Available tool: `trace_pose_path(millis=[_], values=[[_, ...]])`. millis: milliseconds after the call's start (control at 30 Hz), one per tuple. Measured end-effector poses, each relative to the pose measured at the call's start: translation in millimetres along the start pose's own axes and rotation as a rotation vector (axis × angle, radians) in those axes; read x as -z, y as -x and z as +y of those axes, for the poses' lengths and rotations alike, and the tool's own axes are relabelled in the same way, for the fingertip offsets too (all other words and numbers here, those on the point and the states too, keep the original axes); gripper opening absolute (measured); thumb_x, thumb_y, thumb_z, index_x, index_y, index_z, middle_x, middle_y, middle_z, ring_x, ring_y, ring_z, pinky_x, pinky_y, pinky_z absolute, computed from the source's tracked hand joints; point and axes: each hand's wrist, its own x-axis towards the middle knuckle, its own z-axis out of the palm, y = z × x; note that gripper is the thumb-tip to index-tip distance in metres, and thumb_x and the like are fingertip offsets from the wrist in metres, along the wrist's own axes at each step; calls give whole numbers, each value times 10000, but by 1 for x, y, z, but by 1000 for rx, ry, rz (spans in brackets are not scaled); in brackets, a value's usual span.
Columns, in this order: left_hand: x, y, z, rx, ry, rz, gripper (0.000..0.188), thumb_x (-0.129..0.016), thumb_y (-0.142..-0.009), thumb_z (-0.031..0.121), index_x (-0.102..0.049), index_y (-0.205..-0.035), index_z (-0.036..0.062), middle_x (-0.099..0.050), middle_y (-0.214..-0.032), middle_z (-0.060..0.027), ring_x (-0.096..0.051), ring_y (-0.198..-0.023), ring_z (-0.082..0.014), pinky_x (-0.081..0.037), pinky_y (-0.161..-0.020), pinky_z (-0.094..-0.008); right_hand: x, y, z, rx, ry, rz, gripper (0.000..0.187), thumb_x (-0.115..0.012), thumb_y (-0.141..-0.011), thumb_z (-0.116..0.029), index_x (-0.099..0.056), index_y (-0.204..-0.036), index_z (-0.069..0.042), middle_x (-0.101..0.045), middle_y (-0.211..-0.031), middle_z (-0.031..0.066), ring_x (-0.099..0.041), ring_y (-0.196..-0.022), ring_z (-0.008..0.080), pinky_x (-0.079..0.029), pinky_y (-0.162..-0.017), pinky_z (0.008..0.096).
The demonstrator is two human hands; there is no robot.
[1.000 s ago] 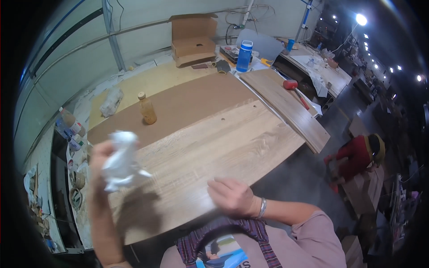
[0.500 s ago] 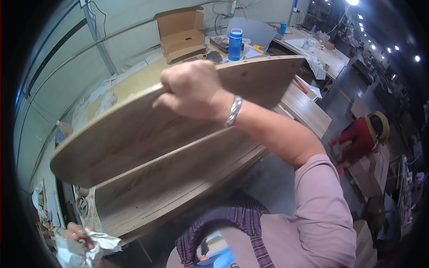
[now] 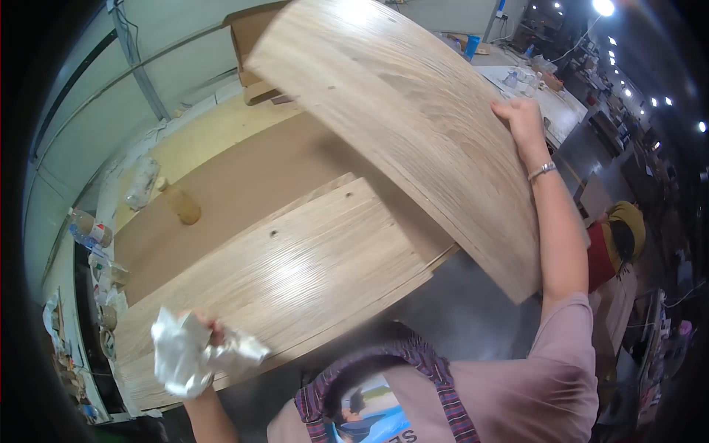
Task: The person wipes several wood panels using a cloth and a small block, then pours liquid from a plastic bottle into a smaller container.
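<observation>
- The upper board [image 3: 421,125], at 1 o'clock, appears lifted clear of the lower board [image 3: 317,251], which lies flat on the bench [image 3: 251,170] toward 8 o'clock; setting the upper one down looks undone.
- The right hand [image 3: 521,129], at 2 o'clock, has its grip on the upper board's right edge.
- The left hand [image 3: 215,332], at 8 o'clock, clutches a crumpled white wad [image 3: 181,358]; whether that touches the lower board, I cannot tell.
- Against 0.5 s ago, the upper board shows its pale face instead of its shaded underside.
</observation>
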Motion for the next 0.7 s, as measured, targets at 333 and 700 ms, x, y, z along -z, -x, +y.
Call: trace_pose_path(millis=[333, 700], values=[[-143, -63, -138, 205, -151, -221, 268, -605, -982, 257, -654, -940, -3, -679, -864, -149, -671, -751, -198, -573, -623, -293, -36, -40, 335, -601, 125, -68, 576, -799, -799, -460, -690, -1027, 57, -699, -1165, 240, -633, -1130, 387, -442, -941, 469], [-80, -63, -155, -26, -289, -154, 150, -628, -934, 180, -605, -947, 32, -605, -925, -87, -597, -791, -183, -503, -667, -262, -134, -64, 350, -723, 221, -237, 599, -792, -781, -457, -705, -1113, 33, -699, -1175, 243, -634, -1153, 402, -444, -1001, 454]])
